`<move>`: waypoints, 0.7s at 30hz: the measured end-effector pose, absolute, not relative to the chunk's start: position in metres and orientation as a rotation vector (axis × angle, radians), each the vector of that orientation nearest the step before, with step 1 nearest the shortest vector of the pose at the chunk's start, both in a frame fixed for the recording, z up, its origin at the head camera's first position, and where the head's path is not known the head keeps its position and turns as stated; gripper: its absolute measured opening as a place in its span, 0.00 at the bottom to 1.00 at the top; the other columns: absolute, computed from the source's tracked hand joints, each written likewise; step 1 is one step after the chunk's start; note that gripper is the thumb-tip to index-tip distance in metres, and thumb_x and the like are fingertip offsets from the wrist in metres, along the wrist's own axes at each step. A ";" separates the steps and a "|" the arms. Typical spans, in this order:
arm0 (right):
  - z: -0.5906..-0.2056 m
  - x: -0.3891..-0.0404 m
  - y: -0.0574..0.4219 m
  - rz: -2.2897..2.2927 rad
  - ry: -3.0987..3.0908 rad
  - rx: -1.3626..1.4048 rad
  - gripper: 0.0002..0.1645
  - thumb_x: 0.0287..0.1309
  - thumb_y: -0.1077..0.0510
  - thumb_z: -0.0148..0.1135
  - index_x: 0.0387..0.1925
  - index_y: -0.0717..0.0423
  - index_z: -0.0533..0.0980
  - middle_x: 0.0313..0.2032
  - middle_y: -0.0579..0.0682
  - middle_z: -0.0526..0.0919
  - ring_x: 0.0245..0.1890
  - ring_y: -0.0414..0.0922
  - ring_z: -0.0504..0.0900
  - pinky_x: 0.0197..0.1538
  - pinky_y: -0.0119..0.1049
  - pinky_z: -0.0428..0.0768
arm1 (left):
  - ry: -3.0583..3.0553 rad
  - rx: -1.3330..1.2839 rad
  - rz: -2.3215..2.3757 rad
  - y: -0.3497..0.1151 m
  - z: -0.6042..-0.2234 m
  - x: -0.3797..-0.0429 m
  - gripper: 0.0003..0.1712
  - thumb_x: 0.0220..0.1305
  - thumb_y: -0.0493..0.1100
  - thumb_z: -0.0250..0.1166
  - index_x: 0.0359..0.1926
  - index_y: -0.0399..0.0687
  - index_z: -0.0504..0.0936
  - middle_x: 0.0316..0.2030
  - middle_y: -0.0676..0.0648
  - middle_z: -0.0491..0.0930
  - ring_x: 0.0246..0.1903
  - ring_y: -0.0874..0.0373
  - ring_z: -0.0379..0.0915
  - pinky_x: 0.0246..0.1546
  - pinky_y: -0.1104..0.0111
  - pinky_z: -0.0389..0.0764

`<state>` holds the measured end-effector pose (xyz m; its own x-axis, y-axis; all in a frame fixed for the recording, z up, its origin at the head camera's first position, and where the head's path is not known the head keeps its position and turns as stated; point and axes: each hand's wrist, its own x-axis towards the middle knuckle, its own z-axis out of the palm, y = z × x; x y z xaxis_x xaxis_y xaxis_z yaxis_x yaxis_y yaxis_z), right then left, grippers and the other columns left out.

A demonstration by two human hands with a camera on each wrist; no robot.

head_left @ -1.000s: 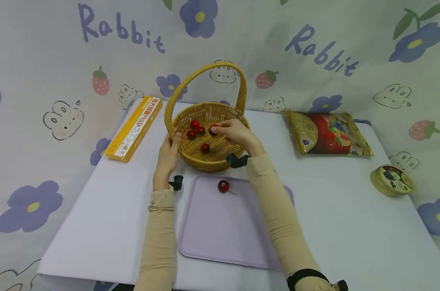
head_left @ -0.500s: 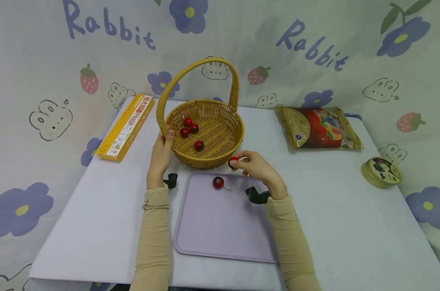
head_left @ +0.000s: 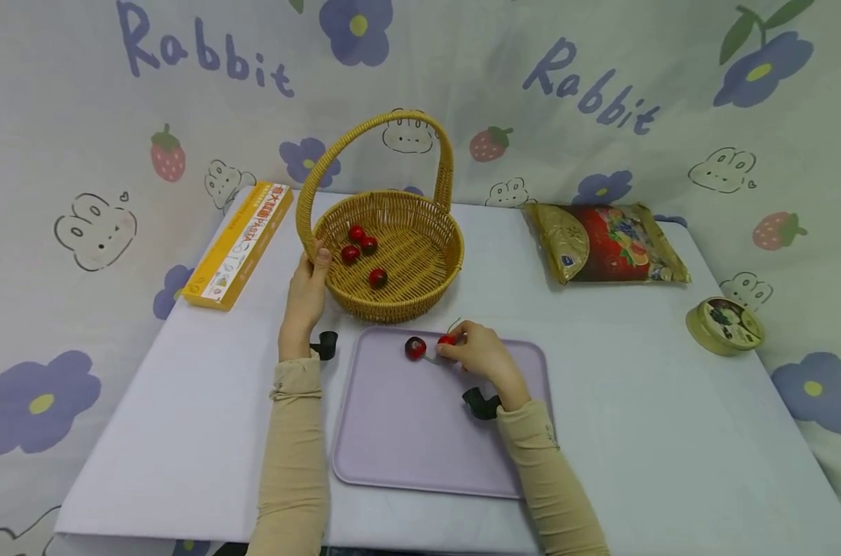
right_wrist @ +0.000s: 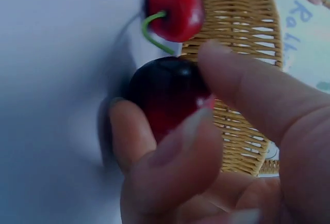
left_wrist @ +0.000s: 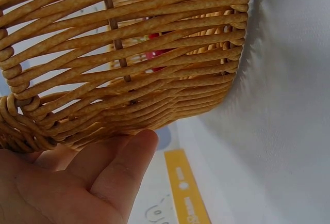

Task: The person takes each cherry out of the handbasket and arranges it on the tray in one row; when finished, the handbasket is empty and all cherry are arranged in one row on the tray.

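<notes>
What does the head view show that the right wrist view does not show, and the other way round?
Only the head view shows the whole tray, three cherries in the basket, the left hand gripping its rim, the yellow box, bag and tin. Only the right wrist view shows the fingertips pinching the held cherry closely. Both show the right hand, its cherry, the loose cherry and the basket.
</notes>
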<state>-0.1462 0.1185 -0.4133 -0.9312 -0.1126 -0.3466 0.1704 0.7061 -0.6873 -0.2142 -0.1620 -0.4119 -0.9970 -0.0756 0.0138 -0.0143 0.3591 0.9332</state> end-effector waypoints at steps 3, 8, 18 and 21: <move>-0.414 -0.145 0.117 -1.062 2.570 0.051 0.21 0.56 0.50 0.69 0.43 0.59 0.76 0.25 0.49 0.82 0.16 0.39 0.74 0.23 0.28 0.69 | -2.540 0.082 -1.742 -0.162 -0.413 -0.214 0.58 0.59 0.82 0.36 0.76 0.46 0.50 0.73 0.38 0.55 0.72 0.38 0.53 0.71 0.43 0.55; -0.415 -0.145 0.116 -1.035 2.563 0.045 0.22 0.56 0.48 0.70 0.44 0.59 0.75 0.25 0.49 0.80 0.17 0.40 0.75 0.23 0.29 0.69 | -2.525 0.073 -1.754 -0.162 -0.413 -0.215 0.57 0.59 0.81 0.37 0.76 0.47 0.51 0.73 0.38 0.56 0.71 0.39 0.54 0.71 0.44 0.57; -0.412 -0.146 0.114 -1.028 2.540 0.045 0.22 0.59 0.46 0.67 0.45 0.59 0.76 0.28 0.51 0.84 0.20 0.42 0.78 0.25 0.30 0.71 | -2.530 0.061 -1.751 -0.163 -0.412 -0.214 0.57 0.59 0.81 0.37 0.76 0.46 0.51 0.73 0.38 0.57 0.72 0.40 0.54 0.71 0.46 0.57; -0.411 -0.146 0.115 -1.029 2.535 0.055 0.22 0.59 0.46 0.67 0.44 0.59 0.76 0.28 0.52 0.84 0.20 0.42 0.78 0.25 0.30 0.71 | -2.530 0.062 -1.753 -0.162 -0.412 -0.214 0.58 0.58 0.82 0.37 0.76 0.46 0.51 0.73 0.38 0.57 0.72 0.40 0.54 0.71 0.46 0.57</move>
<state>-0.1463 0.1146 -0.4108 -0.9183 -0.1124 -0.3796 0.1840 0.7278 -0.6606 -0.2139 -0.1624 -0.4117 -0.9972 -0.0693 0.0294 0.0031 0.3514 0.9362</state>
